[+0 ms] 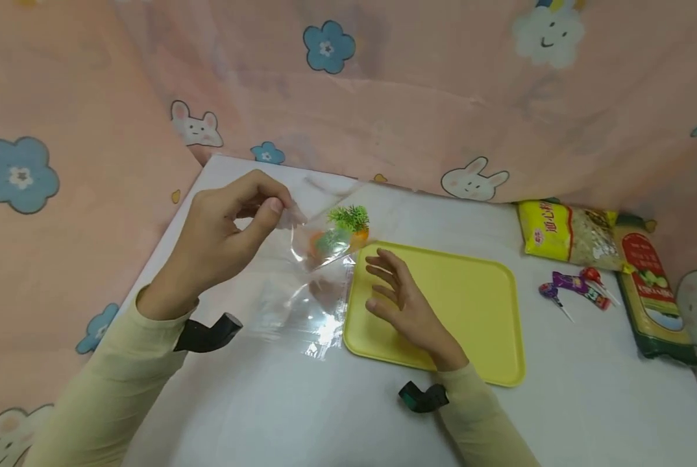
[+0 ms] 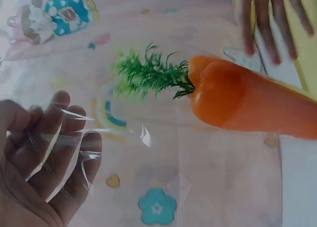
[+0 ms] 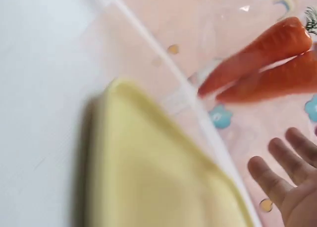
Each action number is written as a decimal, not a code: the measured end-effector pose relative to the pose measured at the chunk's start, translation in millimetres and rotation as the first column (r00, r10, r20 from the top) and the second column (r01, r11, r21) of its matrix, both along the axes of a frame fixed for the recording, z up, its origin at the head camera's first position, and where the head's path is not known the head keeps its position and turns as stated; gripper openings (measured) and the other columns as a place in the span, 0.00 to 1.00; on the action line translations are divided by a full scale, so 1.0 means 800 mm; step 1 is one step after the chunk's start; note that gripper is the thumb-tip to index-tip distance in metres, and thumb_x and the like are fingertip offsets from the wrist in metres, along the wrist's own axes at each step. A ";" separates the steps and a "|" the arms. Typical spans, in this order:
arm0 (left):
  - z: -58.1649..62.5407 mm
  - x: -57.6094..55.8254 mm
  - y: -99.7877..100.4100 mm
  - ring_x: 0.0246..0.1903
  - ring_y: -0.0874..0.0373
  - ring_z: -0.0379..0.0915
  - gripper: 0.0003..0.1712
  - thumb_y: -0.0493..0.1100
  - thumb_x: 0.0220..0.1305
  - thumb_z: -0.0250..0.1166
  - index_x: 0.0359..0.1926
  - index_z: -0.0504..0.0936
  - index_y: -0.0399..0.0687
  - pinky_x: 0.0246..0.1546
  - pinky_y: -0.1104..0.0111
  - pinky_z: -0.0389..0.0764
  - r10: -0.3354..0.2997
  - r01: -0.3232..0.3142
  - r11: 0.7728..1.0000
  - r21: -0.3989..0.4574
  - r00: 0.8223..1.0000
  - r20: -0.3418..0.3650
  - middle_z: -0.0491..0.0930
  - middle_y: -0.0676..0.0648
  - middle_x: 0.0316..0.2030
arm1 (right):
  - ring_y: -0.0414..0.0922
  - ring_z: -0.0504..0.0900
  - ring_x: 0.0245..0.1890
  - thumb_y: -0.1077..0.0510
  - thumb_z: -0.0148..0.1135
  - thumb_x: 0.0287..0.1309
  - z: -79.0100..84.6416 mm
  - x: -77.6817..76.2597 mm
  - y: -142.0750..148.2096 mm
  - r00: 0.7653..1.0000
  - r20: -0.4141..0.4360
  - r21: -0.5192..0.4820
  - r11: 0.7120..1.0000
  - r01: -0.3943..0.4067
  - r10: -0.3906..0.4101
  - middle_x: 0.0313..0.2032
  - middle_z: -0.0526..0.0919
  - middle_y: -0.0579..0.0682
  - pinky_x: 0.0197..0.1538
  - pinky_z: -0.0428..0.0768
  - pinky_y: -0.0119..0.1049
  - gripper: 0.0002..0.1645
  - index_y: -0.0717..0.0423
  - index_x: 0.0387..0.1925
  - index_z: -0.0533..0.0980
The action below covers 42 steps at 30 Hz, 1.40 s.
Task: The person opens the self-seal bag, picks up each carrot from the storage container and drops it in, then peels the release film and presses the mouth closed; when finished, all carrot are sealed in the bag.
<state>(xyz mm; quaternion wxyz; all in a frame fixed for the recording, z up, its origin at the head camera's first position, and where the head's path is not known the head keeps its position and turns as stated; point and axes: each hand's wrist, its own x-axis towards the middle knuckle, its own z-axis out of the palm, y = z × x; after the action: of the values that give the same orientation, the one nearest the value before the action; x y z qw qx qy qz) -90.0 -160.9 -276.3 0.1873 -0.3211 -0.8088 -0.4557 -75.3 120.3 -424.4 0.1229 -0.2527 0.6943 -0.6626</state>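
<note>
My left hand [image 1: 226,227] pinches the upper edge of a clear plastic bag [image 1: 325,318] between thumb and fingers, holding it up over the left side of the table. Inside the bag are two orange carrots with feathery green tops [image 1: 351,217]; the left wrist view shows a carrot [image 2: 218,93] large and close, and the right wrist view shows both carrots [image 3: 267,49] side by side. My right hand [image 1: 407,305] hovers over the left part of the yellow tray [image 1: 477,311], fingers spread and relaxed, holding nothing. The bag's lower part overlaps the tray's left rim in the head view.
Toward the right of the white table lie several wrapped candies and lollipops [image 1: 570,283]. Behind them is a yellow food packet [image 1: 559,233], with a green and red bag [image 1: 655,292] near the right edge. A pink patterned curtain [image 1: 395,117] surrounds the table.
</note>
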 end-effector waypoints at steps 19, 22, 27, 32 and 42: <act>-0.084 0.047 0.001 0.34 0.41 0.79 0.11 0.27 0.67 0.48 0.48 0.70 0.26 0.32 0.48 0.81 -0.351 0.085 0.792 0.604 0.874 0.337 0.78 0.33 0.41 | 0.48 0.75 0.18 0.73 0.54 0.60 0.069 0.024 0.000 0.946 -0.290 -0.265 0.962 0.069 -0.148 0.23 0.76 0.58 0.18 0.77 0.38 0.03 0.68 0.31 0.71; -0.084 0.051 0.005 0.35 0.42 0.79 0.13 0.25 0.66 0.49 0.50 0.72 0.29 0.33 0.50 0.82 -0.347 0.101 0.817 0.567 0.872 0.345 0.78 0.34 0.42 | 0.48 0.76 0.16 0.75 0.51 0.60 0.067 0.027 0.006 0.958 -0.247 -0.270 0.960 0.078 -0.147 0.22 0.77 0.57 0.16 0.77 0.38 0.04 0.69 0.32 0.71; -0.068 0.055 0.016 0.32 0.41 0.81 0.11 0.26 0.68 0.48 0.46 0.75 0.31 0.30 0.51 0.82 -0.274 0.066 0.850 0.523 0.903 0.331 0.80 0.34 0.38 | 0.48 0.75 0.14 0.77 0.43 0.63 0.069 0.034 0.014 0.981 -0.095 -0.341 0.932 0.126 -0.167 0.22 0.75 0.57 0.11 0.75 0.41 0.07 0.70 0.34 0.69; -0.078 0.051 0.018 0.31 0.37 0.80 0.08 0.34 0.71 0.50 0.43 0.73 0.32 0.28 0.49 0.81 -0.277 -0.022 0.836 0.548 0.845 0.457 0.79 0.34 0.36 | 0.47 0.73 0.12 0.71 0.45 0.66 0.065 0.034 0.024 0.983 0.066 -0.376 0.909 0.181 -0.169 0.21 0.73 0.55 0.08 0.73 0.39 0.06 0.66 0.34 0.69; -0.157 0.013 0.027 0.38 0.34 0.79 0.13 0.42 0.71 0.53 0.50 0.72 0.39 0.34 0.51 0.82 -0.300 -0.120 0.881 0.458 0.606 0.736 0.80 0.35 0.45 | 0.49 0.76 0.12 0.55 0.59 0.63 0.008 0.015 0.052 0.901 0.224 0.098 0.928 0.358 -0.372 0.21 0.75 0.58 0.18 0.80 0.46 0.17 0.69 0.36 0.71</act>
<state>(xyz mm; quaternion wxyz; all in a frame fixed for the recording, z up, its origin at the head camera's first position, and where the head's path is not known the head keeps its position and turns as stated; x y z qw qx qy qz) -79.3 -139.6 -401.7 -0.1417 -0.0742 -0.6560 -0.7376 -62.9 162.2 -418.0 0.0858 -0.0334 0.7273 -0.6801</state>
